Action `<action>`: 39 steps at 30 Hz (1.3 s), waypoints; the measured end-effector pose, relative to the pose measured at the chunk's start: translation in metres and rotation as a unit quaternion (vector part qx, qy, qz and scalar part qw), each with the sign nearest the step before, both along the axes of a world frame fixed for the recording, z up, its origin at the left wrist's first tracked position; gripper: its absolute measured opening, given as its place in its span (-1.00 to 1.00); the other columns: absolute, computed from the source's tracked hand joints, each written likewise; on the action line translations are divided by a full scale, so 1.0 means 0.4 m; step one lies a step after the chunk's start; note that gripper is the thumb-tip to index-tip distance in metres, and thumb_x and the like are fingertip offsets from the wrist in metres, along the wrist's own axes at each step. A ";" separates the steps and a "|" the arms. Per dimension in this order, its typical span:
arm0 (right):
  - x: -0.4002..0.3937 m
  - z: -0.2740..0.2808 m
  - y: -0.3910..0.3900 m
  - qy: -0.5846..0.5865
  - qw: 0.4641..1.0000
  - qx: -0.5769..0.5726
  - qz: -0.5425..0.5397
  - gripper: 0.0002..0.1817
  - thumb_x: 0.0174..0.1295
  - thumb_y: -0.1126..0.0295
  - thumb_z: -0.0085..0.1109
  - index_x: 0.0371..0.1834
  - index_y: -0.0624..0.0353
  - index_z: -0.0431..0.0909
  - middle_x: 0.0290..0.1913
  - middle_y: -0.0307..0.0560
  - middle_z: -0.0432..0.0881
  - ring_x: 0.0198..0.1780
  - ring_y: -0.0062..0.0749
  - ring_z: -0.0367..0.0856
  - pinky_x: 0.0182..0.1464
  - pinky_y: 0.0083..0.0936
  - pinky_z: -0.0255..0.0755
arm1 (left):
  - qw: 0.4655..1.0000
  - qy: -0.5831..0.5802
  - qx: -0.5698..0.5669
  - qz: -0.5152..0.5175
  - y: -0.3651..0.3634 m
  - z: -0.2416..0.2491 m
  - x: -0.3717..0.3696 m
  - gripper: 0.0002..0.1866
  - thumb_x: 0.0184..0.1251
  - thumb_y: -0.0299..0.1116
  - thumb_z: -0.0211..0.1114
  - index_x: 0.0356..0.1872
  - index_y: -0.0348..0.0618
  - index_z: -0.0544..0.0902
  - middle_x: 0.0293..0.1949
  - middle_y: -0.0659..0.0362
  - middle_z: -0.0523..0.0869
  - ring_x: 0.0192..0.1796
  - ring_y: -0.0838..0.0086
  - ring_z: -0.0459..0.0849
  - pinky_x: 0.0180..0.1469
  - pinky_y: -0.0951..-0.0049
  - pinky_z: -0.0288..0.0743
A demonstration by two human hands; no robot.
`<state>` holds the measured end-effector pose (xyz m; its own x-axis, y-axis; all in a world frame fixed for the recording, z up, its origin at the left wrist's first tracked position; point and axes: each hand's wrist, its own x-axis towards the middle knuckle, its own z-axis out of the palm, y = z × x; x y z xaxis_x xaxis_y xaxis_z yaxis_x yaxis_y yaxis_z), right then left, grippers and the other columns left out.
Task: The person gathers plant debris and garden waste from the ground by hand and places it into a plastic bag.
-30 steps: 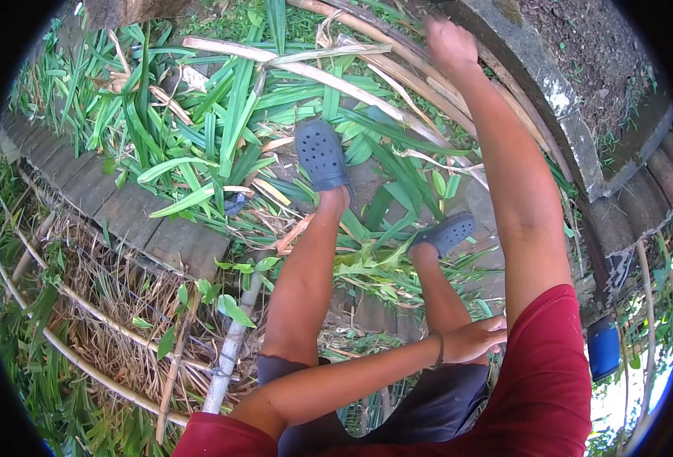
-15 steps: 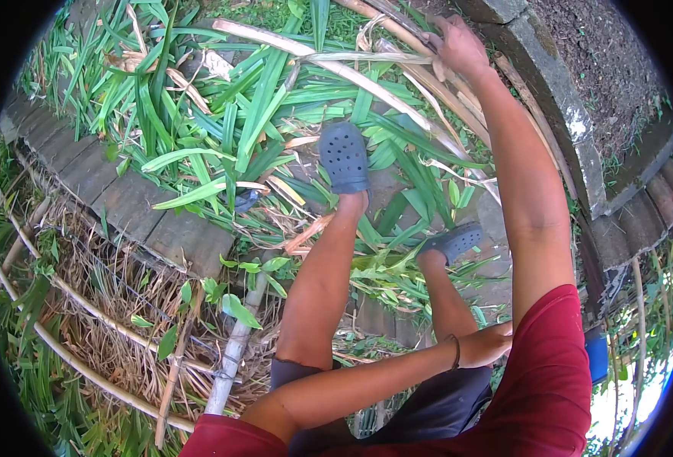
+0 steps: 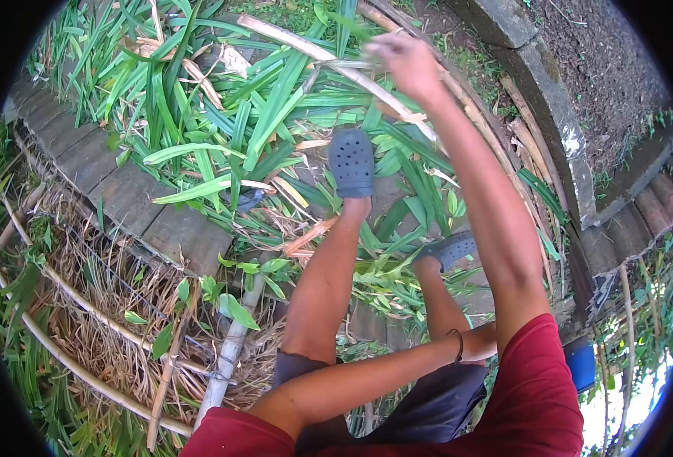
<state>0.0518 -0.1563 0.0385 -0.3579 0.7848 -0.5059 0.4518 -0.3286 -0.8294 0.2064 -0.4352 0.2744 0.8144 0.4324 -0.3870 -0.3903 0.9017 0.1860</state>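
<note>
My right hand [image 3: 409, 67] is stretched forward over the leaf pile, blurred by motion, its fingers drawn together. A smeared green leaf [image 3: 351, 29] shows right at its fingertips. A long pale dry stalk [image 3: 298, 43] runs beneath that hand, with a dry leaf strip [image 3: 344, 64] lying across it. My left hand [image 3: 479, 343] rests low by my knee, a dark band at its wrist; its fingers are hidden behind my right arm and sleeve. Cut long green leaves [image 3: 268, 114] cover the ground around my feet.
My clogs [image 3: 351, 161] stand among the leaves. A stone border [image 3: 546, 99] edges the soil bed [image 3: 603, 84] on the right. Wooden edging [image 3: 134, 206] curves along the left, above dry litter and bamboo poles [image 3: 230, 358]. Long dry stalks [image 3: 481, 114] lie beside the border.
My right hand has swung left, away from the stalks by the stone border and over the leaf pile. The view has shifted slightly. My left hand stays by my knee.
</note>
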 end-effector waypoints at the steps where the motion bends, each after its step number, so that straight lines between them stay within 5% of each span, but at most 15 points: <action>1: -0.063 0.039 -0.031 0.071 0.994 -0.016 0.079 -0.50 0.32 0.05 0.31 0.17 0.16 0.66 0.09 0.03 0.68 0.09 -0.32 0.66 0.19 -0.31 0.50 | 1.000 -0.006 0.006 -0.014 0.007 -0.002 -0.001 -0.52 0.56 -0.12 0.04 0.26 -0.28 0.51 0.14 -0.07 0.66 0.16 0.32 0.59 0.22 0.25 0.44; 5: -0.218 0.062 -0.049 0.070 0.975 0.007 0.211 -0.10 0.19 -0.21 0.35 0.46 0.16 0.37 0.43 0.39 0.24 0.38 0.13 0.43 0.49 -0.15 0.22 | 0.997 0.024 0.028 -0.065 0.048 0.014 -0.025 -0.60 0.55 -0.19 0.07 0.21 -0.26 0.51 0.12 -0.03 0.64 0.08 0.38 0.57 0.16 0.31 0.44; 7: -0.226 -0.046 0.033 -0.104 0.983 0.129 0.083 -0.07 0.18 -0.22 0.33 0.44 0.24 0.34 0.44 0.46 0.17 0.42 0.23 0.34 0.49 -0.10 0.22 | 0.999 0.014 -0.037 -0.008 0.001 -0.002 -0.019 -0.59 0.58 -0.16 0.04 0.28 -0.17 0.46 0.20 0.06 0.58 0.17 0.42 0.51 0.26 0.32 0.35; 8: -0.217 -0.034 0.075 -0.148 0.987 0.054 -0.008 -0.11 0.19 -0.22 0.30 0.41 0.24 0.38 0.41 0.43 0.27 0.45 0.18 0.31 0.44 -0.12 0.29 | 0.995 0.040 -0.081 0.047 -0.035 -0.051 -0.030 -0.59 0.59 -0.15 0.03 0.31 -0.12 0.43 0.24 0.11 0.55 0.22 0.43 0.48 0.31 0.33 0.31; 10: -0.219 -0.114 0.105 -0.248 0.965 0.090 0.002 -0.18 0.19 -0.21 0.29 0.33 0.22 0.47 0.37 0.33 0.42 0.36 0.03 0.48 0.33 -0.17 0.41 | 0.921 0.191 -0.179 0.288 -0.154 -0.406 -0.184 -0.57 0.62 -0.13 0.00 0.38 -0.03 0.37 0.31 0.20 0.49 0.31 0.47 0.42 0.40 0.35 0.22; 12: -0.253 -0.096 0.111 -0.333 0.941 -0.028 0.058 -0.33 0.23 -0.15 0.26 0.23 0.14 0.58 0.28 0.26 0.54 0.30 -0.02 0.55 0.29 -0.16 0.44 | 0.768 0.321 -0.191 0.520 -0.176 -0.862 -0.505 -0.55 0.65 -0.11 -0.04 0.45 0.06 0.31 0.39 0.29 0.42 0.40 0.50 0.36 0.50 0.36 0.13; 15: -0.297 -0.142 0.090 -0.257 0.964 0.019 0.070 -0.53 0.28 -0.02 0.21 0.11 0.03 0.67 0.11 0.13 0.69 0.16 -0.06 0.66 0.21 -0.16 0.51 | 0.756 0.364 -0.162 0.518 -0.187 -0.937 -0.495 -0.53 0.62 -0.21 0.02 0.45 -0.05 0.28 0.35 0.21 0.43 0.37 0.46 0.38 0.47 0.33 0.19; 18: -0.366 -0.088 0.029 -0.098 0.994 0.000 0.054 -0.61 0.31 0.12 0.14 0.16 -0.04 0.59 -0.03 0.07 0.72 0.02 -0.06 0.73 0.09 -0.11 0.58 | 0.740 0.416 -0.129 0.513 -0.172 -0.907 -0.514 -0.53 0.62 -0.21 0.04 0.44 -0.06 0.27 0.33 0.20 0.44 0.35 0.44 0.40 0.46 0.31 0.21; 20: -0.402 -0.008 -0.084 -0.048 0.976 0.126 0.169 -0.68 0.28 0.18 0.11 0.03 -0.02 0.66 -0.16 -0.05 0.77 -0.13 -0.11 0.76 0.01 -0.17 0.62 | 0.752 0.439 -0.122 0.476 -0.136 -0.871 -0.517 -0.55 0.63 -0.13 0.02 0.42 0.02 0.31 0.34 0.25 0.44 0.34 0.46 0.40 0.45 0.34 0.19; 22: -0.384 0.048 -0.172 0.015 0.912 0.110 0.396 -0.62 0.28 0.14 0.19 0.12 -0.04 0.62 0.00 0.01 0.71 0.03 -0.10 0.71 0.10 -0.15 0.58 | 0.742 0.442 -0.124 0.488 -0.112 -0.873 -0.552 -0.55 0.61 -0.14 0.03 0.40 -0.02 0.34 0.33 0.19 0.45 0.31 0.44 0.40 0.41 0.34 0.21; 24: -0.321 0.058 -0.243 0.015 0.906 0.176 0.384 -0.56 0.26 0.11 0.24 0.18 -0.03 0.59 0.13 0.04 0.63 0.12 -0.06 0.64 0.16 -0.13 0.53 | 0.763 0.421 -0.133 0.472 -0.101 -0.837 -0.534 -0.54 0.58 -0.15 0.05 0.38 -0.07 0.36 0.32 0.14 0.47 0.29 0.43 0.40 0.38 0.34 0.23; 28: -0.198 0.051 -0.157 -0.120 0.922 0.248 0.272 -0.33 0.24 0.01 0.34 0.35 0.06 0.46 0.35 0.15 0.37 0.33 0.03 0.42 0.31 -0.09 0.37 | 0.976 0.144 -0.039 0.159 -0.047 -0.208 -0.083 -0.54 0.54 -0.17 0.09 0.34 -0.17 0.42 0.30 0.03 0.49 0.24 0.39 0.41 0.30 0.35 0.27; 31: -0.123 -0.039 -0.070 -0.303 0.889 0.276 0.204 -0.45 0.32 0.11 0.25 0.31 0.13 0.49 0.30 0.15 0.43 0.29 -0.01 0.46 0.29 -0.13 0.41 | 0.998 -0.053 -0.003 0.028 0.042 -0.002 -0.025 -0.53 0.50 -0.19 0.12 0.30 -0.24 0.46 0.29 -0.05 0.51 0.20 0.37 0.41 0.25 0.35 0.30; 36: -0.135 -0.064 -0.079 -0.236 0.879 0.172 0.378 -0.75 0.31 0.46 0.06 0.00 0.12 0.64 -0.12 0.12 0.74 -0.06 -0.06 0.75 -0.01 -0.11 0.63 | 0.981 0.039 -0.158 0.102 -0.018 -0.074 -0.027 -0.57 0.46 -0.34 0.14 0.28 -0.29 0.46 0.26 0.03 0.51 0.08 0.52 0.34 0.12 0.52 0.31; 39: -0.223 0.020 -0.168 -0.164 0.916 0.124 0.345 -0.79 0.30 0.48 0.04 -0.08 0.13 0.63 -0.24 0.11 0.76 -0.18 0.02 0.77 -0.10 -0.08 0.65 | 0.867 0.263 -0.212 0.365 -0.138 -0.517 -0.218 -0.57 0.45 -0.35 0.15 0.27 -0.30 0.47 0.26 0.00 0.53 0.11 0.45 0.38 0.14 0.47 0.34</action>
<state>-0.0373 -0.2236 0.0464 -0.6726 0.5346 -0.5117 0.7191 0.3090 -0.6224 0.1191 -0.4904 0.0675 0.0455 0.4864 -0.8726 -0.8485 0.4799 0.2232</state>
